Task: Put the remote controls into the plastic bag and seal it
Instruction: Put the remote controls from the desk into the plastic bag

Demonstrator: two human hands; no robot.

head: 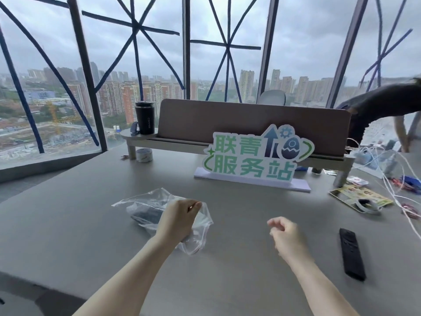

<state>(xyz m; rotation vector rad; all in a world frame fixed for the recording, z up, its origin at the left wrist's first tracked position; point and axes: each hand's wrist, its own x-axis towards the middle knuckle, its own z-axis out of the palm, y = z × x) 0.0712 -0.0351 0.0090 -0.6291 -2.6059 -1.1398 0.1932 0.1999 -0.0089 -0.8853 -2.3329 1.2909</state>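
A clear plastic bag (148,204) lies on the grey table (239,224), left of centre. Inside it I see a dark remote (145,215), blurred by the plastic. My left hand (180,218) pinches the bag's right-hand rim between thumb and fingers. My right hand (284,232) hovers over the table to the right of the bag, fingers loosely curled and holding nothing. A second black remote (352,254) lies flat on the table further right, apart from my right hand.
A sign with green characters (255,156) stands behind the hands. A low shelf (182,142) carries a black tumbler (144,117), with a tape roll (144,155) under it. White cables (396,192), a printed packet (355,195) and small items clutter the right side.
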